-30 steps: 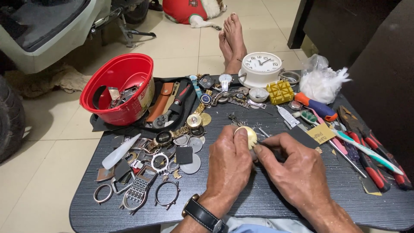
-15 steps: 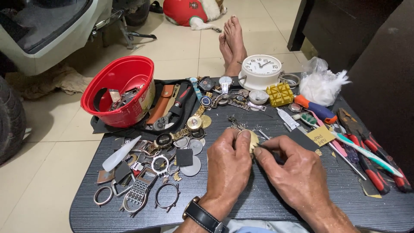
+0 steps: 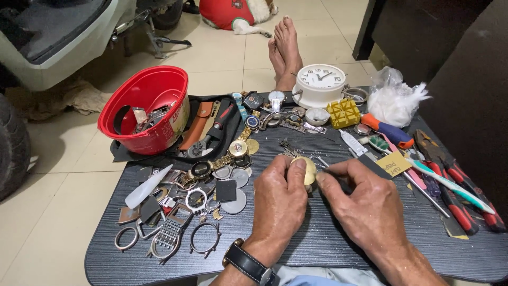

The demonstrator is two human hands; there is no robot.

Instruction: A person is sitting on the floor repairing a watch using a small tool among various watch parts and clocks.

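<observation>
My left hand [image 3: 278, 204] pinches a small round gold watch case [image 3: 306, 170] between thumb and fingers, just above the dark table [image 3: 317, 243]. A black-strapped wristwatch [image 3: 248, 263] sits on that wrist. My right hand [image 3: 365, 204] grips a thin metal tool [image 3: 324, 163] whose tip meets the case's right edge. Both hands hover at the table's middle front. Small metal bits [image 3: 288, 145] lie just beyond the case.
A red bowl [image 3: 151, 114] of parts stands back left. Watch cases, rings and bracelets [image 3: 180, 212] litter the left. A white alarm clock [image 3: 320, 82], yellow block [image 3: 343, 112], plastic bag [image 3: 394, 100], screwdrivers and pliers [image 3: 450, 180] lie right. Someone's bare feet [image 3: 283, 50] rest beyond the table.
Both hands stay together on the gold case, with small shifts of the fingers and tool tip. The view has barely moved.
</observation>
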